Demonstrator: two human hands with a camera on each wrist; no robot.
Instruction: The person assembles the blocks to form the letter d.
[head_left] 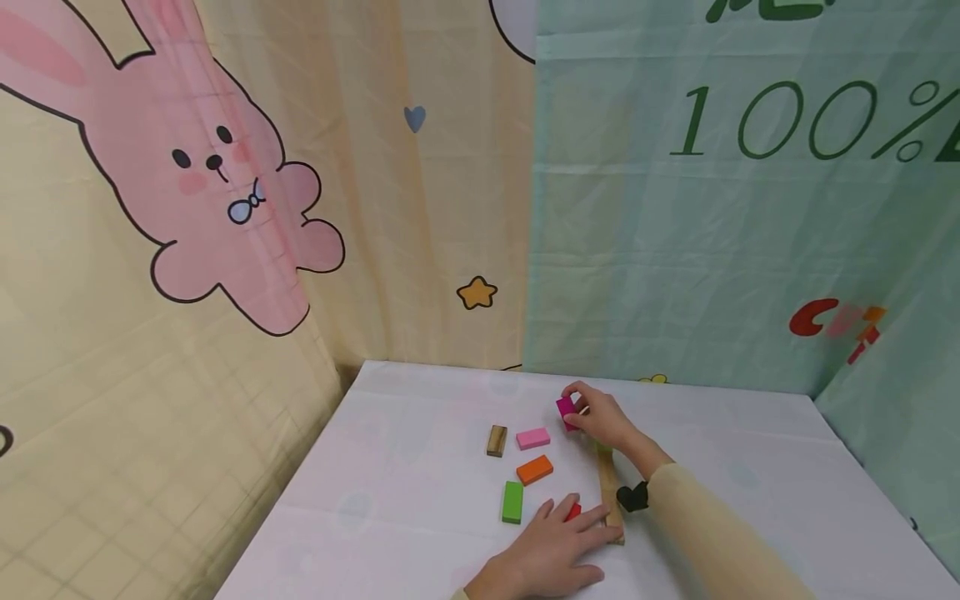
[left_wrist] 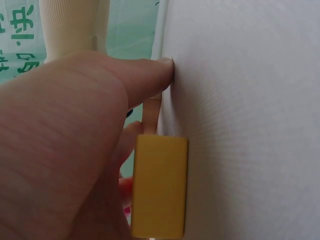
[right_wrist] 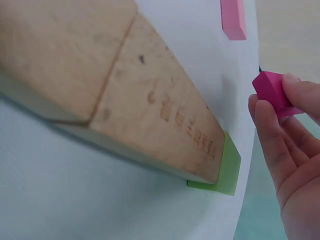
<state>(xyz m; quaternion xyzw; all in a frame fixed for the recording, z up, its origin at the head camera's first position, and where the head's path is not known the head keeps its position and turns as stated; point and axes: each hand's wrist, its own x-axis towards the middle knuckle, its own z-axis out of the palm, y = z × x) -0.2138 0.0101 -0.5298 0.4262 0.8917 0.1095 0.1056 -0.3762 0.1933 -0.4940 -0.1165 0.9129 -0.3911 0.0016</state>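
Observation:
My right hand (head_left: 606, 419) pinches a magenta block (head_left: 566, 412) between thumb and fingers, raised over the far part of the table. In the right wrist view the magenta block (right_wrist: 272, 92) is tilted in the fingertips. Below runs a row of plain wooden blocks (right_wrist: 155, 107), one printed with characters, ending at a light green block (right_wrist: 230, 167). My left hand (head_left: 546, 550) lies spread at the row's near end, its fingers partly covering a red block (head_left: 573, 511). Close by it, a yellow block (left_wrist: 160, 187) shows in the left wrist view.
Left of the row lie a pink block (head_left: 533, 438), an orange block (head_left: 535, 470), a green block (head_left: 512, 502) and a brown wooden block (head_left: 497, 441). They rest on a white-covered table (head_left: 390, 483). Printed curtains (head_left: 420, 208) hang behind and beside it.

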